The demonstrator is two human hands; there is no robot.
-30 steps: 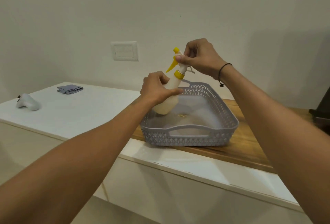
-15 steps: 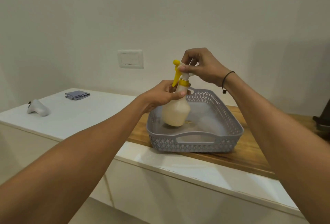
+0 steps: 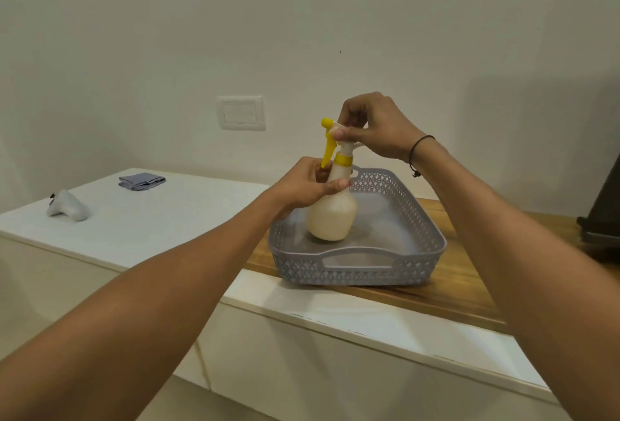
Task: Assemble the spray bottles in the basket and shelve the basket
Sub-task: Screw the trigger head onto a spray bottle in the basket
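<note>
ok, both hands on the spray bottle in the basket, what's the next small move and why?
Probably keep twisting the spray head with the right hand until it seats. The left hand grips the bottle upright in the basket, and the right pinches the head just above the yellow collar.

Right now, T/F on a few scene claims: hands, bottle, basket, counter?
1. The left hand grips the spray bottle at its shoulder. True.
2. The right hand rests on the basket rim. False: it pinches the spray head atop the bottle.
3. The bottle stands upright inside the basket. True.
4. The basket sits on the white counter. False: it sits on the wooden board.
5. The folded cloth lies in the basket. False: it lies on the white counter, far left.
</note>
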